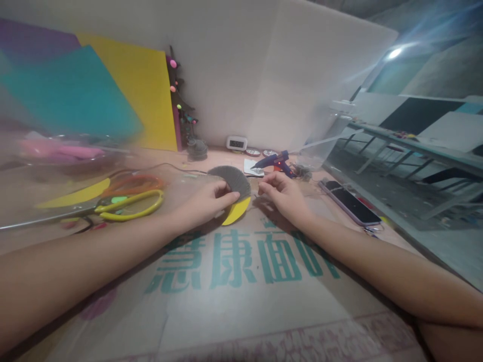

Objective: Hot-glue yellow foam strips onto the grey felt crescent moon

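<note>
My left hand (206, 203) grips a round disc (232, 178), dark grey and finely ridged, between thumb and fingers. A yellow crescent-shaped piece (237, 210) shows along the disc's lower edge, under my thumb; whether it is fixed to the disc I cannot tell. Just right of the disc, my right hand (283, 196) has thumb and fingertips drawn together in a pinch. Anything between those fingertips is too small to make out. Behind the right hand lies a dark blue glue gun (273, 161) with a lit orange-red light, its nozzle over a small white card (253, 167).
Yellow-handled scissors (130, 206) and an orange-handled pair (134, 184) lie at left, near a yellow cut piece (75, 195). A phone (352, 203) rests near the right table edge. A small clock (237, 144) stands at the back. Coloured sheets (139, 95) lean at back left.
</note>
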`<state>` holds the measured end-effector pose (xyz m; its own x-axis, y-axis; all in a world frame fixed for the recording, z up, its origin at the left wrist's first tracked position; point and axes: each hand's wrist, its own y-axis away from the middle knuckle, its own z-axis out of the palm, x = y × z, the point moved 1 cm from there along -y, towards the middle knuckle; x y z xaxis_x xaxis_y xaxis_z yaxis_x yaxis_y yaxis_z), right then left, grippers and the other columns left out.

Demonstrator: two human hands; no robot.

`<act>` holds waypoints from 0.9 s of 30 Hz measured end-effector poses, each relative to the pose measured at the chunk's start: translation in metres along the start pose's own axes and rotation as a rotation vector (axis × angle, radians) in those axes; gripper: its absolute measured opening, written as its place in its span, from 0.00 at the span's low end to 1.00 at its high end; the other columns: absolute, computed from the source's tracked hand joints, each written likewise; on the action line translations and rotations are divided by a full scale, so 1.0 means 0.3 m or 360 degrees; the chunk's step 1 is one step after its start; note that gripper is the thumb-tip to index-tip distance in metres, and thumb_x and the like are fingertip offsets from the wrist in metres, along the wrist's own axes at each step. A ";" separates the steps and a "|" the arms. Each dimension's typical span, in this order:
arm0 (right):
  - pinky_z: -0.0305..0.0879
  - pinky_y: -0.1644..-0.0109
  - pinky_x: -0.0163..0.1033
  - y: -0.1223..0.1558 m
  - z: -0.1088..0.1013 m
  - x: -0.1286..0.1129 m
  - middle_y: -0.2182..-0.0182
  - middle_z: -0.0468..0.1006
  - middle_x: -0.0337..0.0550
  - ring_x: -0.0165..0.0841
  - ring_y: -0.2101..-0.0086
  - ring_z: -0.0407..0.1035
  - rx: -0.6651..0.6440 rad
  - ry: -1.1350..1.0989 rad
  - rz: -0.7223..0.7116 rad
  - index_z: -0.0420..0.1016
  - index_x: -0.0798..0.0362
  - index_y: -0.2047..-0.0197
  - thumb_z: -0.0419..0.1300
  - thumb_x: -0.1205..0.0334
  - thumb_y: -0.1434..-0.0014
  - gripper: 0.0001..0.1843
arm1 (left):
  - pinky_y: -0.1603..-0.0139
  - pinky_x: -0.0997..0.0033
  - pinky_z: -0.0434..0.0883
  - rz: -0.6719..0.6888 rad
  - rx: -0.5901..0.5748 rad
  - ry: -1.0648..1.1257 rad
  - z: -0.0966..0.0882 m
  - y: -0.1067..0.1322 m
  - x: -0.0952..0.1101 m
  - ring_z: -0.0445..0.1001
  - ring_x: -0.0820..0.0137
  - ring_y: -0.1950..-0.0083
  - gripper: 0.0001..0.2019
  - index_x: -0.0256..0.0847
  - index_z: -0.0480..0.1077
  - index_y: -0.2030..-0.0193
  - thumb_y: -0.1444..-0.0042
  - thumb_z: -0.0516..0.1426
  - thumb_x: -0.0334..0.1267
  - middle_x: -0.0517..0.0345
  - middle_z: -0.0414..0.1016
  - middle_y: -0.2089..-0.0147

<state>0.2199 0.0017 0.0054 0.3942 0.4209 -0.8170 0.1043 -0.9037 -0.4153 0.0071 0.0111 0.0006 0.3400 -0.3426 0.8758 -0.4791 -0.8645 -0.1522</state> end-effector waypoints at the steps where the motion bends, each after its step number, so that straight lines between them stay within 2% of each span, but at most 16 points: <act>1: 0.66 0.62 0.37 0.000 -0.001 0.001 0.72 0.74 0.37 0.30 0.69 0.70 -0.0013 0.0004 0.0006 0.69 0.52 0.65 0.58 0.57 0.41 0.07 | 0.69 0.70 0.64 -0.0007 0.0000 -0.0004 0.001 0.000 0.001 0.69 0.69 0.70 0.14 0.39 0.70 0.65 0.43 0.54 0.49 0.61 0.70 0.70; 6: 0.66 0.63 0.37 0.002 -0.003 0.002 0.72 0.75 0.37 0.30 0.69 0.71 -0.0070 -0.0006 0.0006 0.71 0.52 0.60 0.54 0.58 0.38 0.08 | 0.70 0.70 0.63 -0.0023 0.0023 -0.0017 0.001 -0.003 0.003 0.68 0.69 0.69 0.13 0.39 0.70 0.66 0.44 0.54 0.48 0.60 0.70 0.71; 10: 0.67 0.60 0.38 0.002 0.002 -0.002 0.71 0.77 0.37 0.31 0.67 0.72 -0.0040 -0.0101 0.0030 0.71 0.52 0.59 0.57 0.60 0.41 0.07 | 0.69 0.70 0.64 0.0023 0.0026 -0.0048 -0.001 -0.002 0.007 0.69 0.69 0.69 0.14 0.39 0.71 0.65 0.44 0.54 0.48 0.59 0.71 0.70; 14: 0.65 0.64 0.37 0.004 -0.001 -0.020 0.76 0.76 0.36 0.30 0.72 0.71 0.0016 0.0029 0.0037 0.71 0.52 0.67 0.60 0.57 0.42 0.08 | 0.68 0.70 0.64 0.0040 -0.0014 -0.0001 0.001 0.000 0.008 0.69 0.69 0.68 0.14 0.38 0.70 0.64 0.42 0.53 0.48 0.60 0.71 0.69; 17: 0.64 0.60 0.37 0.007 -0.006 -0.034 0.74 0.78 0.39 0.31 0.69 0.71 -0.0024 0.0281 -0.0100 0.73 0.53 0.73 0.55 0.55 0.37 0.16 | 0.68 0.70 0.64 -0.0006 -0.0019 -0.0018 0.003 0.001 0.005 0.69 0.70 0.69 0.14 0.38 0.70 0.65 0.43 0.54 0.49 0.60 0.70 0.69; 19: 0.63 0.57 0.37 0.009 -0.006 -0.038 0.71 0.79 0.40 0.31 0.66 0.71 -0.0074 0.0371 -0.0202 0.75 0.53 0.73 0.51 0.55 0.34 0.20 | 0.69 0.71 0.64 -0.0034 -0.0022 -0.0058 0.002 0.001 0.004 0.69 0.70 0.70 0.15 0.38 0.69 0.65 0.43 0.54 0.50 0.61 0.70 0.71; 24: 0.63 0.57 0.37 0.011 -0.002 -0.024 0.69 0.80 0.39 0.32 0.65 0.72 -0.0076 0.0431 -0.0281 0.76 0.52 0.69 0.57 0.59 0.38 0.10 | 0.70 0.71 0.64 -0.0031 -0.0011 -0.0144 0.002 0.005 0.010 0.69 0.69 0.69 0.17 0.38 0.70 0.65 0.44 0.53 0.51 0.59 0.72 0.69; 27: 0.64 0.56 0.38 0.011 -0.004 -0.021 0.70 0.79 0.39 0.33 0.65 0.72 -0.0027 0.0425 -0.0249 0.76 0.52 0.70 0.58 0.58 0.40 0.10 | 0.70 0.71 0.64 -0.0048 0.0005 -0.0107 0.003 0.006 0.012 0.70 0.69 0.69 0.16 0.38 0.70 0.64 0.44 0.54 0.51 0.59 0.73 0.68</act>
<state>0.2190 -0.0041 0.0097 0.5977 0.5217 -0.6088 0.1972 -0.8317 -0.5191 0.0081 0.0081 0.0032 0.4076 -0.3404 0.8473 -0.4655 -0.8758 -0.1280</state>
